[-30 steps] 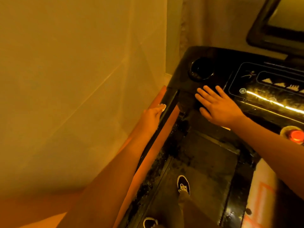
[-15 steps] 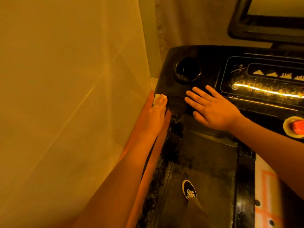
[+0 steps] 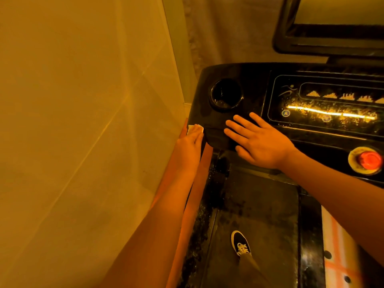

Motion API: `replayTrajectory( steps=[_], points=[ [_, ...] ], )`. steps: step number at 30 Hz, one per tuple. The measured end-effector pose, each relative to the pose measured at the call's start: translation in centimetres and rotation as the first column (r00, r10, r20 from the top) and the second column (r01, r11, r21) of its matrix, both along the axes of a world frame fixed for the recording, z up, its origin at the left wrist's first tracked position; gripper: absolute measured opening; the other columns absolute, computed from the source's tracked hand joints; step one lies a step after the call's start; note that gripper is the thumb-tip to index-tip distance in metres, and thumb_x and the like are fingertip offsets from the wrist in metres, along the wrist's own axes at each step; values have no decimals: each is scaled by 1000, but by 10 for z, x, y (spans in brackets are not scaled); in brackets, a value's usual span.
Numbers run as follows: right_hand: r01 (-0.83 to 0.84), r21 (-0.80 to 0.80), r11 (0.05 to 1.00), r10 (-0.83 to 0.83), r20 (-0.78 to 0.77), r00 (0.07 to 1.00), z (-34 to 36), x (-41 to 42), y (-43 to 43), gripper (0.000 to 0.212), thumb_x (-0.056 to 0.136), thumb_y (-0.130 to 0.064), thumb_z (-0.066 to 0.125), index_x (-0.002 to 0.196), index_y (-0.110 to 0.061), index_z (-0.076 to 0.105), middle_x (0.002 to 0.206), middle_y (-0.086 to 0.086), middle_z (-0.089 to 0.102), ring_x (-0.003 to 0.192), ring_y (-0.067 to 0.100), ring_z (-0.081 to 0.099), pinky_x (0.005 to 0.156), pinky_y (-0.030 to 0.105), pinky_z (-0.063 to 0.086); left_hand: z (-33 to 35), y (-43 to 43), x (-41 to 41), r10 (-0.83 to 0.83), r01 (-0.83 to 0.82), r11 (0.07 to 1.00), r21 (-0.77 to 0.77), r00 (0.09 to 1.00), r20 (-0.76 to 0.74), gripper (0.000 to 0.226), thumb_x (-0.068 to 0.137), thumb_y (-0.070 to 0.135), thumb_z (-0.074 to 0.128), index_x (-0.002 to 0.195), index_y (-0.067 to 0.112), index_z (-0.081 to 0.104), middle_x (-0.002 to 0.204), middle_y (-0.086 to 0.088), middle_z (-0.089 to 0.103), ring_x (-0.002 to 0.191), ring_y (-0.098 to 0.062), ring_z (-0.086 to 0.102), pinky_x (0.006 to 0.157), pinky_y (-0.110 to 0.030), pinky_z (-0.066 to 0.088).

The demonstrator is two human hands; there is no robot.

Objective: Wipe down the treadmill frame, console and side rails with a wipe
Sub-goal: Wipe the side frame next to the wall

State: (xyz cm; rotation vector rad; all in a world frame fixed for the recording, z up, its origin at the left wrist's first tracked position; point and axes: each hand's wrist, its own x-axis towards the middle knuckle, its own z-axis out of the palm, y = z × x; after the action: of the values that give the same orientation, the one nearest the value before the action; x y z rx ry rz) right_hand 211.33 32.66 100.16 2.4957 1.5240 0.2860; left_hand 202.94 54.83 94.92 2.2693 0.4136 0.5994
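Console corner (image 3: 205, 109) bears wipe (image 3: 192, 128) under forward-pointing left hand (image 3: 189, 147).

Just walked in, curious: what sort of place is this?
Probably a home workout corner or small gym: a treadmill console with cup holder and red stop button, its belt underfoot, close beside a plain wall.

- A plain pale wall (image 3: 83, 121) fills the left side, crossed by faint diagonal lines of light.
- A pale, textured curtain or wall covering (image 3: 228, 28) hangs at top centre.
- A dark-framed panel (image 3: 332, 41) sits top right, cut off by the edge.
- A black shoe with white laces (image 3: 241, 244) points forward, with a trouser leg (image 3: 249, 265) just behind it.
- A pale floor covering with orange lines (image 3: 336, 235) shows at lower right.
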Motion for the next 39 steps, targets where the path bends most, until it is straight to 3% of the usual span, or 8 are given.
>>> replayTrajectory(
  steps=[5, 8, 13, 19, 24, 32, 35, 39],
  points=[
    [6, -7, 1000, -6, -1, 1000, 0, -1, 0, 60, 104, -48, 24, 156, -20, 28, 162, 7, 27, 152, 27, 14, 123, 53, 7, -9, -20, -15, 71, -71, 997, 37, 997, -12, 30, 101, 17, 61, 130, 17, 68, 134, -6, 64, 116, -22, 65, 84, -23, 49],
    [10, -11, 1000, -10, -3, 1000, 0, 0, 0, 59, 104, -48, 24, 156, -20, 28, 162, 6, 27, 152, 27, 13, 123, 52, 6, -14, -14, -19, 48, -50, 996, 68, 999, 23, 29, 100, 17, 62, 128, 15, 69, 131, -8, 66, 116, -23, 65, 87, -28, 53],
    [8, -5, 1000, -8, 4, 1000, 0, -1, 0, 59, 104, -47, 24, 156, -19, 28, 162, 7, 27, 152, 27, 14, 123, 53, 7, -9, -8, 0, 28, -28, 998, 51, 1000, -6, 31, 101, 14, 60, 131, 10, 66, 136, -11, 62, 131, -21, 55, 107, -18, 36],
    [13, -8, 1000, -13, 1, 1000, 0, -1, 0, 59, 104, -47, 22, 156, -20, 27, 162, 7, 26, 153, 27, 13, 123, 53, 8, -1, -15, -21, 62, -62, 998, -6, 998, -11, 32, 102, 16, 58, 131, 5, 66, 133, -14, 64, 126, -24, 59, 104, -15, 39],
    [17, -7, 1000, -17, -7, 1000, 2, -3, 1, 60, 104, -47, 21, 156, -19, 28, 162, 7, 27, 152, 27, 13, 123, 53, 8, 19, -25, -59, -48, 47, 998, 50, 999, 16, 54, 101, 33, 39, 118, -10, 67, 126, -22, 66, 125, -33, 58, 112, -42, 41],
    [17, -10, 1000, -17, -19, 1000, 3, -3, 2, 61, 103, -48, 17, 156, -18, 28, 161, 9, 28, 152, 29, 14, 123, 55, 10, 15, -17, -39, 103, -112, 991, -69, 987, -124, 29, 101, 14, 58, 127, 4, 67, 128, -15, 67, 123, -24, 61, 93, 4, 31],
    [18, -6, 1000, -18, -19, 1000, 4, -2, 2, 61, 103, -48, 17, 156, -18, 28, 161, 9, 28, 152, 29, 14, 123, 54, 9, 26, -26, -77, -50, 58, 996, 68, 992, -115, 37, 103, 18, 46, 128, -1, 65, 132, -17, 64, 125, -26, 55, 103, -20, 37],
    [19, -8, 1000, -19, -18, 1000, 4, -3, 2, 60, 103, -47, 19, 156, -18, 28, 161, 9, 28, 152, 29, 15, 123, 54, 9, 3, -15, -92, -139, 204, 945, 256, 959, -249, 48, 103, 10, 50, 149, -3, 40, 156, -22, 37, 146, -34, 34, 115, -51, 37]
  ],
)
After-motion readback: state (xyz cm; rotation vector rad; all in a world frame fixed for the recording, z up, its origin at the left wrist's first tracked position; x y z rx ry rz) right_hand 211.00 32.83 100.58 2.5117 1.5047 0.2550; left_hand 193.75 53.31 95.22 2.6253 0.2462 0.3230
